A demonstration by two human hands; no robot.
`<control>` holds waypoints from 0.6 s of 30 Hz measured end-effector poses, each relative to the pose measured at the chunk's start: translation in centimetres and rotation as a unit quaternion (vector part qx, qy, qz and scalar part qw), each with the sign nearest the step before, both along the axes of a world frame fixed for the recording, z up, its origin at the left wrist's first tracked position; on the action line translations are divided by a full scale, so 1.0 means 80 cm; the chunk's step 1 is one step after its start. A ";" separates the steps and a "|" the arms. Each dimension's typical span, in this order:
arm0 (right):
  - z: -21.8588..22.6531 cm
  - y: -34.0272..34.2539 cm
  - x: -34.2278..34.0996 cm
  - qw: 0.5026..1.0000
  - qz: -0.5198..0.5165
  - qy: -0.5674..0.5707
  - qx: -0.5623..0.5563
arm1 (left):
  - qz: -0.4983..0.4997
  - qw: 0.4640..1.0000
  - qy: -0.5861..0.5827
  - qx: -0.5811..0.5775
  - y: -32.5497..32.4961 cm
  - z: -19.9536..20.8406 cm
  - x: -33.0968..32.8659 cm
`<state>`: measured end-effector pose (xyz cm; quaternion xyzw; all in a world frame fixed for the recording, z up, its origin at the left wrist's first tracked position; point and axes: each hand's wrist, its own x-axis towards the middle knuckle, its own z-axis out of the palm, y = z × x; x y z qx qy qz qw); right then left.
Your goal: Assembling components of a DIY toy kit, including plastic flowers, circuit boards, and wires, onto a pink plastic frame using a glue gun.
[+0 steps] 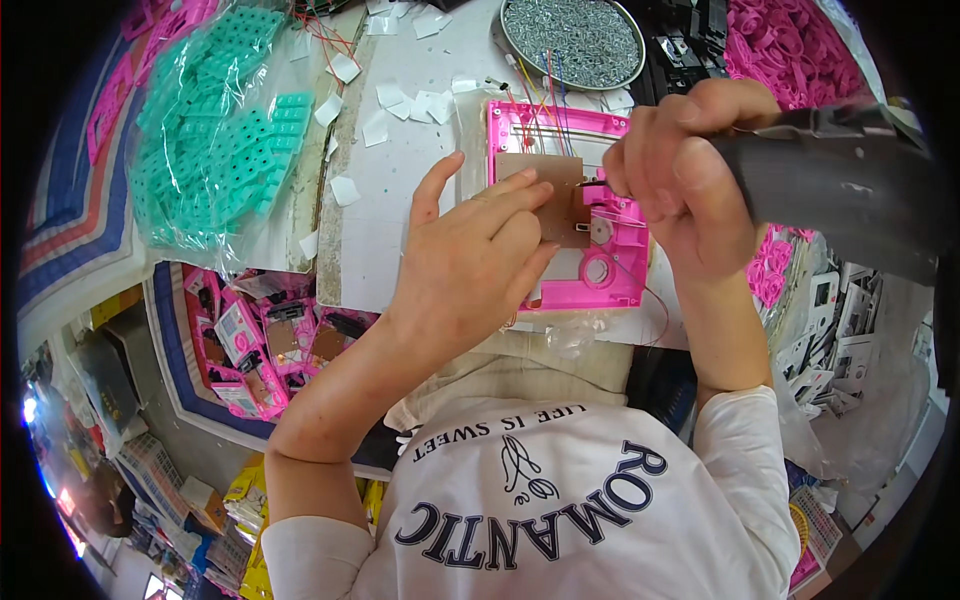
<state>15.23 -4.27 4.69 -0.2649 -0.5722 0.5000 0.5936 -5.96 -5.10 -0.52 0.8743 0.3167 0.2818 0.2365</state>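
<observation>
A pink plastic housing (622, 290) lies on the white work surface in front of me, with a brown circuit board (540, 172) set inside it. My left hand (465, 250) rests on the board with its fingers spread and the fingertips pressing on its face. Thin red, yellow and blue wires (555, 105) run up from beyond the board's far edge. In my right hand (690, 165) is a dark grey, thick-bodied electric screwdriver (850, 185). Its narrow dark tip reaches to the board's right edge; whether it touches a screw cannot be made out.
Behind the housing stands a round tray (503, 45) of small metal screws. Bagged turquoise keypads (215, 130) lie at the left, with white paper pieces (375, 128) scattered between. Pink parts (795, 50) heap at the far right. More pink assemblies (265, 340) sit lower left.
</observation>
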 end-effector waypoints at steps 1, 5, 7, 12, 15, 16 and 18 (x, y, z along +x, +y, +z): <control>-0.002 0.003 -0.002 1.000 0.003 0.005 0.005 | -0.005 1.000 0.001 0.004 0.001 -0.001 -0.002; 0.014 0.001 -0.021 0.997 -0.065 -0.030 -0.039 | -0.010 1.000 0.002 0.012 0.003 -0.001 -0.003; -0.010 0.005 -0.012 0.991 -0.086 -0.102 0.016 | -0.004 1.000 -0.002 0.003 0.001 0.000 -0.002; -0.029 0.015 -0.003 0.984 -0.025 -0.157 0.075 | 0.006 1.000 -0.011 -0.020 -0.003 0.003 0.000; -0.018 0.006 0.007 0.998 0.006 -0.061 0.030 | 0.012 1.000 0.004 -0.016 -0.003 0.005 -0.002; -0.007 0.000 0.008 1.000 0.008 -0.006 0.004 | 0.015 1.000 -0.014 -0.016 0.000 0.005 -0.001; 0.021 -0.003 0.002 0.998 0.062 0.001 0.017 | 0.026 0.998 -0.047 -0.025 -0.002 0.003 0.002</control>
